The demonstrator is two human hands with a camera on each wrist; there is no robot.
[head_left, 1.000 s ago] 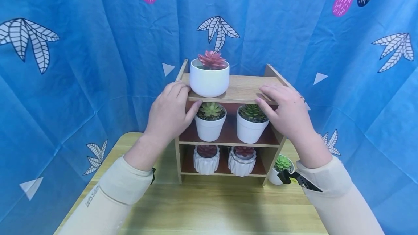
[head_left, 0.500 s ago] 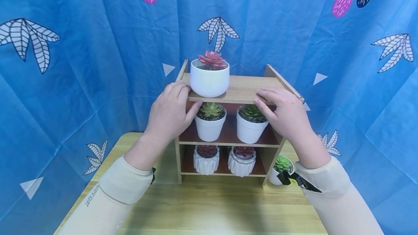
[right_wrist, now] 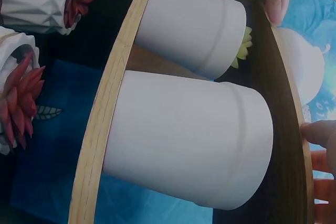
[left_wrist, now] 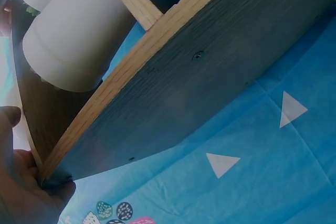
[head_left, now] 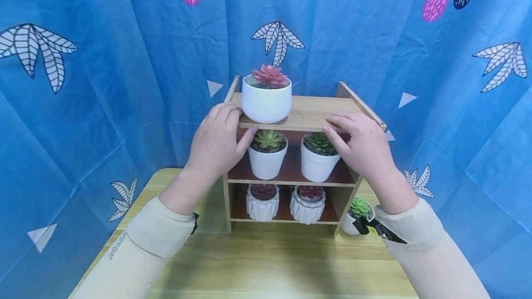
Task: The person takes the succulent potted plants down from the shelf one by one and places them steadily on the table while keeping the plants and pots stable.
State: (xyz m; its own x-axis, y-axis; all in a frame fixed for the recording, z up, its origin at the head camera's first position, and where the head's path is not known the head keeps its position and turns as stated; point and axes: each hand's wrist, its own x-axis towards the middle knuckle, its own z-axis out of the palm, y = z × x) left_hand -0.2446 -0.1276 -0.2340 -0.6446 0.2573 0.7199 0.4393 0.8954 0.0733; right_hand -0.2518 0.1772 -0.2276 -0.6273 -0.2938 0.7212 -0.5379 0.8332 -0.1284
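Observation:
A small wooden shelf (head_left: 311, 110) stands on the table, and both hands are at its top board. My left hand (head_left: 218, 140) grips the upper left front corner, its thumb along the front edge. Near its fingers, a white bowl-shaped pot (head_left: 267, 103) with a pink succulent sits on the top board. My right hand (head_left: 361, 142) holds the board's front edge toward the right, fingers on top and thumb at the edge. On the middle level are two white pots, one left (head_left: 267, 164) and one right (head_left: 317, 165), with green succulents.
Below them, two white ridged pots, left (head_left: 262, 209) and right (head_left: 306, 210), hold dark red succulents. Another white pot (head_left: 351, 225) with a bright green succulent stands on the table (head_left: 266, 262) right of the shelf. A blue patterned curtain (head_left: 166, 59) surrounds the table.
My right hand has shifted slightly left along the top board's edge since the earliest frame. The left hand, shelf and pots stay in place.

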